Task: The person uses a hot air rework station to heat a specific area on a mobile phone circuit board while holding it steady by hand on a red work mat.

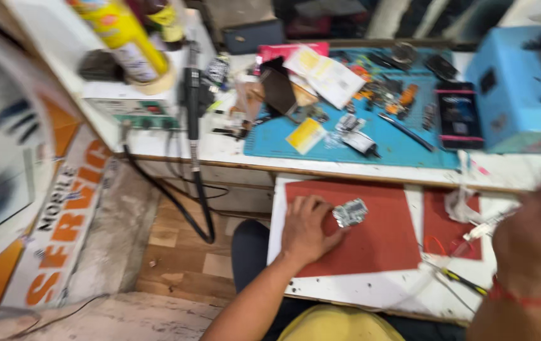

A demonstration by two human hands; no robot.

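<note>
My left hand (pixel 307 228) lies on a red mat (pixel 378 243) on a pull-out white board, its fingers holding a small silvery circuit part (pixel 350 213) flat against the mat. My right hand (pixel 535 237), blurred at the right edge and wearing a red wrist thread, is closed around a thin white tool (pixel 486 227) whose tip points left towards the mat. The part and the tool tip are apart.
Above, a blue work mat (pixel 403 148) carries phone parts, a dark phone (pixel 458 117), papers and small tools. A blue box (pixel 520 85) stands at the right. A yellow spray can (pixel 125 38), a control unit (pixel 138 113) with cables and a hanging black cable (pixel 198 189) are at the left.
</note>
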